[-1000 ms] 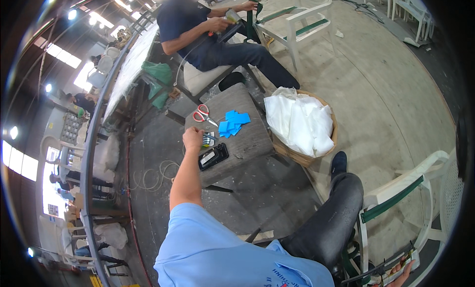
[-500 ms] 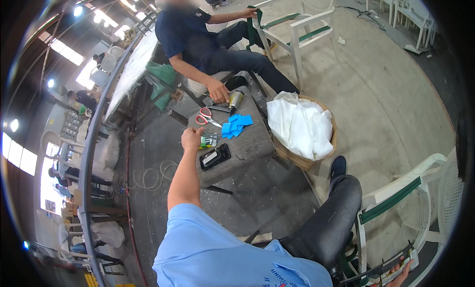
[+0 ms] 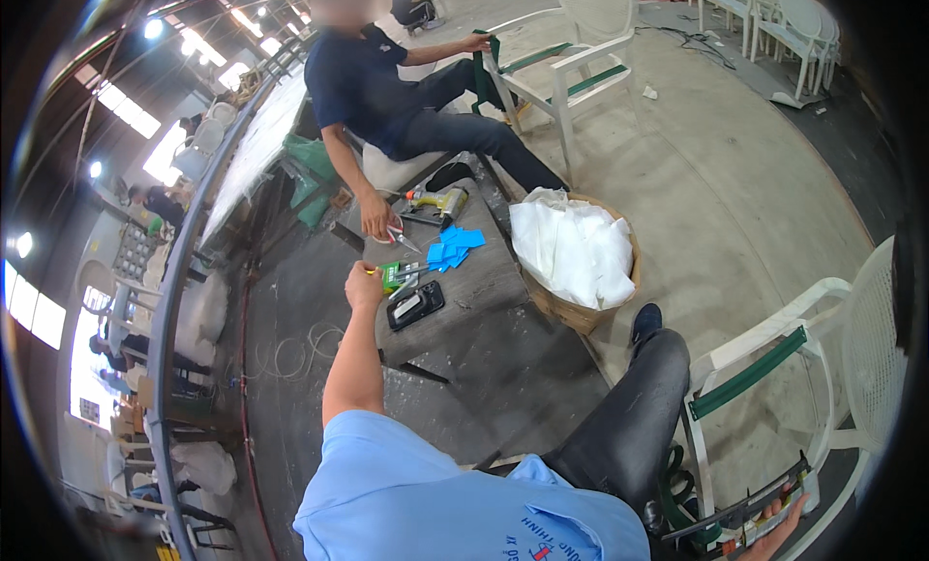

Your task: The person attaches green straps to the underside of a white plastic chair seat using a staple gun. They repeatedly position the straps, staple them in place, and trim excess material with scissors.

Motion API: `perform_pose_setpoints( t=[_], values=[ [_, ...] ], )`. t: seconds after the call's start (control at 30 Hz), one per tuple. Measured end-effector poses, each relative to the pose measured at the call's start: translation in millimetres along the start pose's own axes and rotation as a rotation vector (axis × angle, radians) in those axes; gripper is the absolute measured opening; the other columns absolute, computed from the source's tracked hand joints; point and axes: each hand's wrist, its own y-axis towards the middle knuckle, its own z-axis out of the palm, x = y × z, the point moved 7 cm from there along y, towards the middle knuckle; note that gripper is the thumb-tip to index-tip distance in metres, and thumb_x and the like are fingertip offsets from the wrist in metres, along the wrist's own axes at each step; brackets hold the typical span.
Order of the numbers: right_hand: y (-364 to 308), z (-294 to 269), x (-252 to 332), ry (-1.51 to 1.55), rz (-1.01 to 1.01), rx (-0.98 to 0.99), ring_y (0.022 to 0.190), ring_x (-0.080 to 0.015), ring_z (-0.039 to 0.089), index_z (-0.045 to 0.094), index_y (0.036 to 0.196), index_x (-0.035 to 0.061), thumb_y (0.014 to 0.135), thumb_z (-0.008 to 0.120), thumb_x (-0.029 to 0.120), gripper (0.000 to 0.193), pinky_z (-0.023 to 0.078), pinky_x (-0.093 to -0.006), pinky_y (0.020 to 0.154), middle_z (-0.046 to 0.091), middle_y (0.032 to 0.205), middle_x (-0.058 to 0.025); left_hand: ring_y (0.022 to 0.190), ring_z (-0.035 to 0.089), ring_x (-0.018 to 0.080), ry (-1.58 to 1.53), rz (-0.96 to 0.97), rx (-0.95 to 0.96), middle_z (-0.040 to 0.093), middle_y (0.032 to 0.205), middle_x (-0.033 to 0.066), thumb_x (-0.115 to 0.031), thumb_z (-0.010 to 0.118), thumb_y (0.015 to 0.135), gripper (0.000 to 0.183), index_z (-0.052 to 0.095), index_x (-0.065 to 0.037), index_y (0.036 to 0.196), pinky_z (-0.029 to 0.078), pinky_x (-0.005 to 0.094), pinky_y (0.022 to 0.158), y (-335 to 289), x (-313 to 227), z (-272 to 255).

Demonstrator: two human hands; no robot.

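My left hand reaches over the left edge of the dark grey bench, its fingers closed on something small. A bit of yellow shows at its fingertips, beside a green box with thin metal pieces. Just nearer lies a black phone. Blue pieces are piled beyond. My right hand, at the lower right, grips a staple gun with a long dark rail, partly cut off by the view's rim. Close to it stands a white armchair with a green strap.
Across the bench a seated co-worker's hand holds red-handled scissors, beside a yellow-grey staple gun. Their other hand holds a green strap at another white chair. A carton of white material stands right of the bench.
The co-worker's hand has moved from the yellow-grey staple gun to the scissors and taken hold of them. My left hand has shifted slightly, and yellow now shows at its fingertips.
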Motion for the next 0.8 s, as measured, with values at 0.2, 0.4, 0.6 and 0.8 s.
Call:
perform_pose_setpoints(
  t=[0.2, 0.4, 0.6, 0.8],
  values=[
    [-0.1, 3.3, -2.0, -0.090, 0.021, 0.022, 0.051, -0.0052, 0.050, 0.062, 0.120, 0.0046, 0.104, 0.060, 0.049, 0.047, 0.043, -0.0198, 0.042, 0.067, 0.087, -0.0009, 0.104, 0.072, 0.0336, 0.251, 0.059, 0.243, 0.076, 0.108, 0.0141, -0.024, 0.068, 0.090, 0.023, 0.079, -0.021, 0.110, 0.057, 0.0450, 0.089, -12.2, 5.2, 44.4],
    [0.9, 9.3, 1.4, -0.151, 0.029, 0.034, 0.052, -0.0056, 0.051, 0.062, 0.123, 0.0048, 0.104, 0.060, 0.048, 0.048, 0.043, -0.0200, 0.042, 0.068, 0.092, -0.0014, 0.104, 0.072, 0.0329, 0.378, 0.298, 0.411, 0.076, 0.111, 0.0129, -0.024, 0.064, 0.093, 0.027, 0.079, -0.028, 0.116, 0.057, 0.0463, 0.089, -14.5, -19.6, 89.8],
    [1.4, 12.9, -4.0, -0.156, 0.036, 0.056, 0.053, -0.0060, 0.051, 0.061, 0.125, 0.0051, 0.104, 0.060, 0.048, 0.048, 0.043, -0.0202, 0.043, 0.069, 0.096, -0.0020, 0.106, 0.071, 0.0342, 0.496, 0.428, 0.527, 0.075, 0.114, 0.0127, -0.021, 0.061, 0.094, 0.025, 0.079, -0.025, 0.110, 0.057, 0.0471, 0.088, -4.5, -29.5, 110.8],
    [-11.2, -11.8, 10.0, -0.139, 0.052, 0.010, 0.071, -0.0097, 0.059, 0.060, 0.137, 0.0119, 0.101, 0.056, 0.058, 0.059, 0.052, -0.0253, 0.060, 0.072, 0.109, -0.0014, 0.108, 0.069, 0.0388, 0.542, 0.478, 0.542, 0.071, 0.116, 0.0221, -0.020, 0.058, 0.095, 0.025, 0.074, -0.001, 0.100, 0.055, 0.0508, 0.091, 6.0, -58.1, 123.3]
  ],
)
